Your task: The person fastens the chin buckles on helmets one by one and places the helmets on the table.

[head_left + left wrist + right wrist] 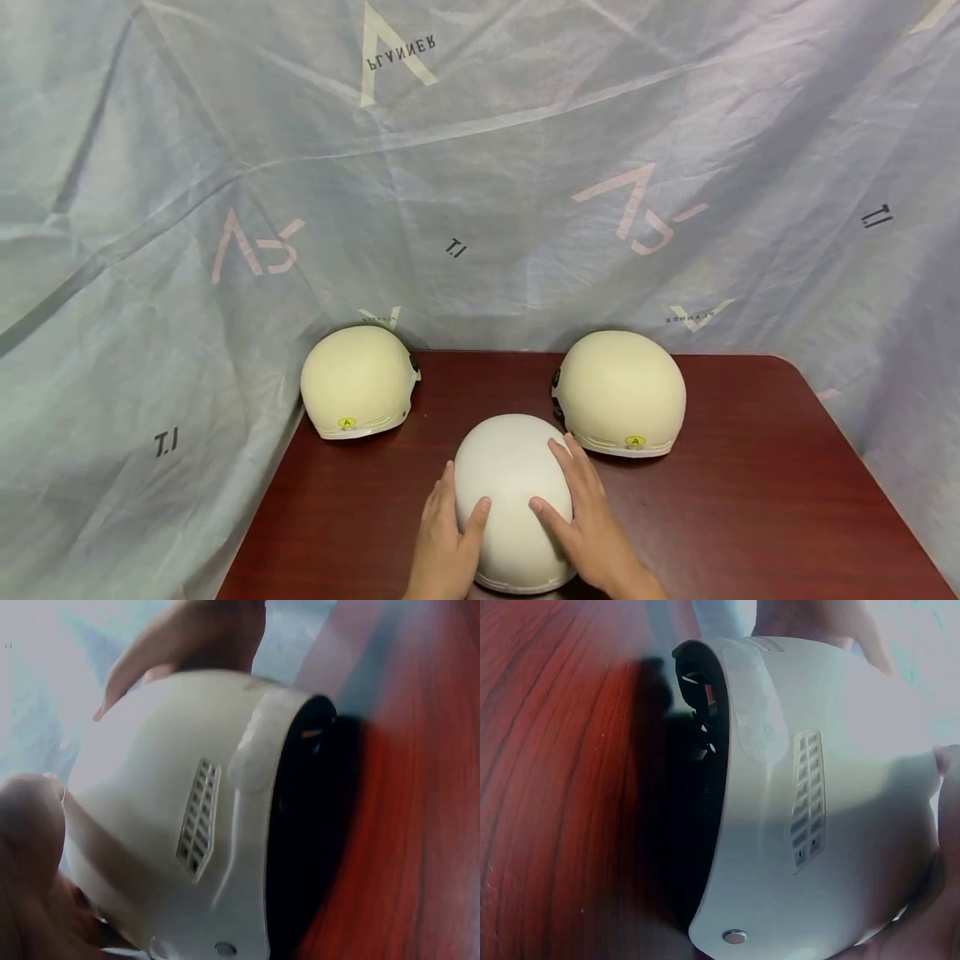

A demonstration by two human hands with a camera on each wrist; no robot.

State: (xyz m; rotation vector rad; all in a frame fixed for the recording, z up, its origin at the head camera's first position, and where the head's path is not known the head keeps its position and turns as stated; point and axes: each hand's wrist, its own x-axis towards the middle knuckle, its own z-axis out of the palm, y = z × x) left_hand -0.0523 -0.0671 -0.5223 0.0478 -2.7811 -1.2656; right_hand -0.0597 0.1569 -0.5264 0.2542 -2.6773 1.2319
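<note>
At the left, the cream helmet [358, 375] sits right at the edge of the counter [765, 483], so I judge a stray bump could send it over. My left hand [448, 533] lies spread along the near side of the middle helmet [510, 475], thumb out on the dome. That shell is smooth and round; if my two palms press unevenly, it could slip or twist. Dark shadow fills the space under its rim, and I can't tell whether it rests on the counter or is lifted. My right hand [596, 525] is spread on the opposite side, fingertips close to the right helmet [621, 387], which I could knock if I push outward.

Counting across: three helmets, two hands, one counter, and two yellow stickers, one on the left helmet [347, 423] and one on the right [635, 441]. Behind hangs the printed cloth [465, 167].
</note>
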